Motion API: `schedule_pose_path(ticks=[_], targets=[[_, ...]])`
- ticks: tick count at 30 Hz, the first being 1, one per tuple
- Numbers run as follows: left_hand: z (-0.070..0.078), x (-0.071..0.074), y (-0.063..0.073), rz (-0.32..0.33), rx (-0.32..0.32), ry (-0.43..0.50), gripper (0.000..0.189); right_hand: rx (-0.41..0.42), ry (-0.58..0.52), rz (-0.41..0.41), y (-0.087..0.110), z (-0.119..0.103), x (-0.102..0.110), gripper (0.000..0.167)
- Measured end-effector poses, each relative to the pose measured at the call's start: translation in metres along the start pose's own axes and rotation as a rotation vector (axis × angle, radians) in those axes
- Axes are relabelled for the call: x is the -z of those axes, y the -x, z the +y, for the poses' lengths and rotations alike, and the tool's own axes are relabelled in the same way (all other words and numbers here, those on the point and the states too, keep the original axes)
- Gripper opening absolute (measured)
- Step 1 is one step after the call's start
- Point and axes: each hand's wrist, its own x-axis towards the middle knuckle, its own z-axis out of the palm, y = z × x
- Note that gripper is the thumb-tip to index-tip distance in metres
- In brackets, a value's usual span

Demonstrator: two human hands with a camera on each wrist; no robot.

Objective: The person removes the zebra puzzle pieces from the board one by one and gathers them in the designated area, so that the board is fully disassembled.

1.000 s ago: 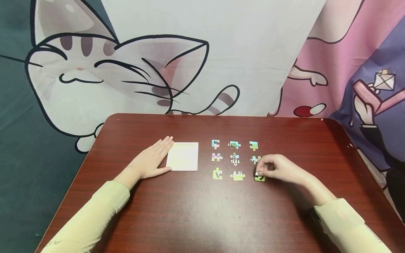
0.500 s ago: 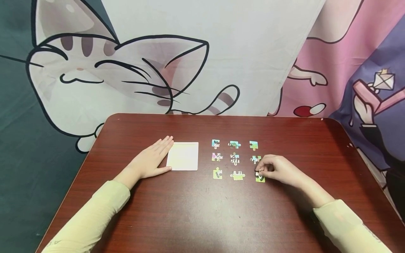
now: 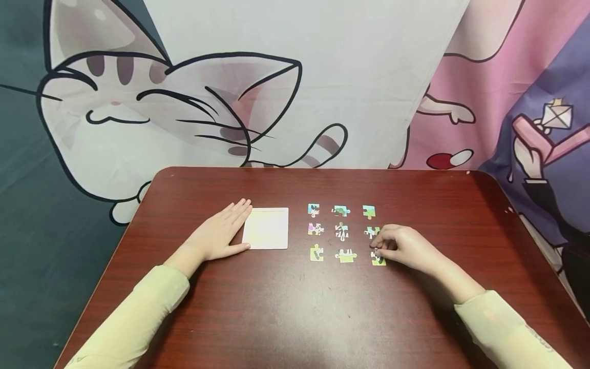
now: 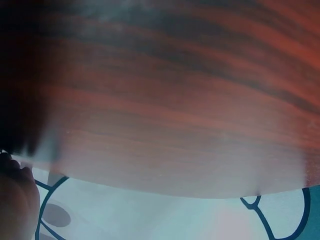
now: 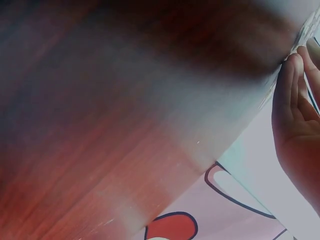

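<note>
In the head view my left hand (image 3: pixel 216 236) lies flat, its fingers straight, along the left edge of a pale square board (image 3: pixel 266 228). The thumb tip meets the board's lower left corner. My right hand (image 3: pixel 407 247) bends over the lower right jigsaw puzzle piece (image 3: pixel 379 260), a green, black and white one. Thumb and fingertips are at this piece's upper left corner, partly covering it; the piece lies on the table. Just above the fingertips is a blue and green puzzle piece (image 3: pixel 371 232). In the right wrist view the fingers (image 5: pixel 290 90) appear only at the edge.
More puzzle pieces lie in spaced rows, among them a middle one (image 3: pixel 342 231) and a lower left one (image 3: pixel 316 253). They rest on a dark red wooden table (image 3: pixel 295 318). Behind its far edge hangs a printed cloth (image 3: pixel 369 77) with cartoon figures.
The lower right puzzle piece has settled flat, with less shadow at its left edge. My right fingertips have shifted very slightly up and left. The left hand stays still.
</note>
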Motion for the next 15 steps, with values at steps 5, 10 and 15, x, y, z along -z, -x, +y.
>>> schedule_pose_path(ticks=[5, 10, 15], targets=[[0.0000, 0.0006, 0.0001, -0.014, 0.007, 0.008, 0.097, -0.008, -0.003, 0.005, 0.0009, -0.0006, 0.0000, 0.021], [0.0001, 0.0003, 0.0007, -0.008, 0.004, 0.015, 0.096, -0.011, -0.018, 0.019, 0.0030, 0.0001, -0.0008, 0.020], [0.0001, 0.0064, 0.0019, 0.032, -0.005, 0.016, 0.095, -0.009, -0.003, 0.057, 0.0050, -0.0022, 0.0018, 0.022]])
